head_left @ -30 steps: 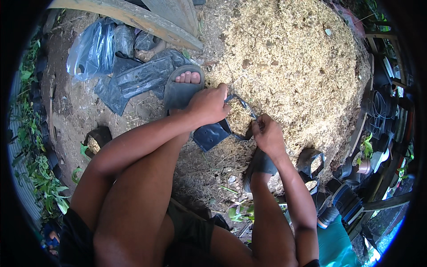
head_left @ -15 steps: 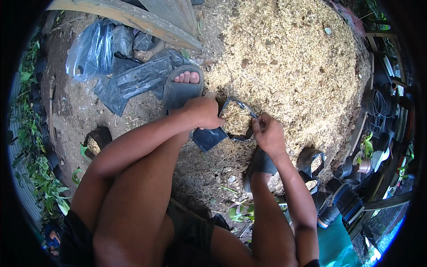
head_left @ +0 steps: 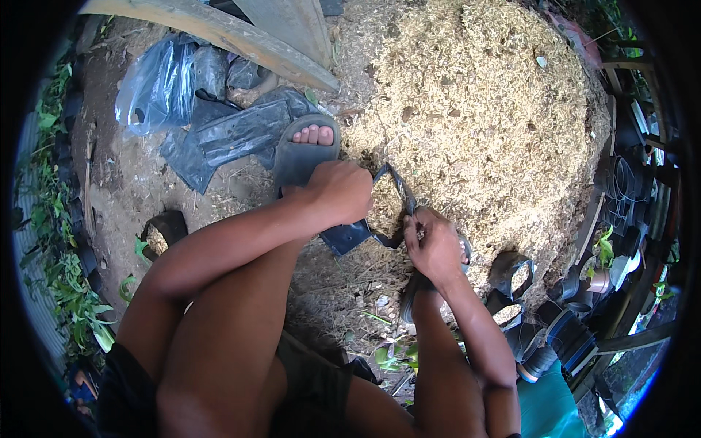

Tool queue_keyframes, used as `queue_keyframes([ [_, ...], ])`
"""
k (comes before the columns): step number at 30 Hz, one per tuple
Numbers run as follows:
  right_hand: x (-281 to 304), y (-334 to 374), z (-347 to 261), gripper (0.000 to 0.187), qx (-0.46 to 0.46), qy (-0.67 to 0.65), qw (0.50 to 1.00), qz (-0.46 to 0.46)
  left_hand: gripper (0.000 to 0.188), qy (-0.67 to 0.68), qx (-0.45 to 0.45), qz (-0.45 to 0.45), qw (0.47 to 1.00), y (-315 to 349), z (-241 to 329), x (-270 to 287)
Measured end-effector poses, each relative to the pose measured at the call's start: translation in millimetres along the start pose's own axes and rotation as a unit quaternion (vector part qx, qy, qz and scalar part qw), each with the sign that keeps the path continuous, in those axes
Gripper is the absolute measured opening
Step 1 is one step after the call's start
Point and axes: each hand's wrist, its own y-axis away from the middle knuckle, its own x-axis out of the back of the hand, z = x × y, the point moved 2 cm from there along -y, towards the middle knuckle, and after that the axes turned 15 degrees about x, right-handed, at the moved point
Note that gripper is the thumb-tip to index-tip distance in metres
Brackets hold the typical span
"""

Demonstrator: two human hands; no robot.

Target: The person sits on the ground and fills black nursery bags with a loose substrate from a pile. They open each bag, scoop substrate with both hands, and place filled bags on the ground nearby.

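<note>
Between my feet stands a black plastic grow bag (head_left: 346, 237) with pale husks (head_left: 384, 212) inside its mouth. My left hand (head_left: 342, 191) is closed at the bag's left edge, its fingertips partly hidden behind the knuckles. On the opposite side, my right hand (head_left: 435, 244) pinches the folded black rim between thumb and fingers. The far part of the rim rises to a point, and the mouth looks narrow. Just beyond my left hand is my sandalled left foot (head_left: 310, 142); my right foot is partly covered by my right hand.
A broad heap of pale husks (head_left: 482, 124) spreads ahead and right. Flattened black plastic bags (head_left: 241, 135) and a clear plastic bag (head_left: 157, 87) lie at left, below a wooden beam (head_left: 219, 40). Husk-filled black bags (head_left: 511, 274) stand right, another bag (head_left: 168, 228) left.
My right hand has shifted slightly left and down, drawing its side of the rim inward. The bag's mouth is narrower than before. My left hand stays at its edge.
</note>
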Motion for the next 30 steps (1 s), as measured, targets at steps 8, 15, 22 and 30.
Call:
queue_keyframes([
  [8,-5.5,8.5,-3.2,0.027,0.194,0.114,0.974,-0.019,0.032,0.036,0.054,-0.049,0.997,-15.4,-11.8,-18.3],
  [15,-44.9,10.7,-3.1,0.093,0.181,0.238,0.929,-0.219,0.033,0.027,0.064,-0.067,0.995,-16.5,-10.1,-17.5],
  [22,-67.1,2.4,-2.5,0.097,0.18,0.29,0.9,-0.271,0.033,0.007,0.063,-0.052,0.997,-18.3,-13.9,-24.5],
  [30,-27.5,-4.3,17.4,0.045,0.301,0.106,0.948,-0.003,0.032,0.009,0.054,-0.05,0.997,-25.4,-15.0,-30.2],
])
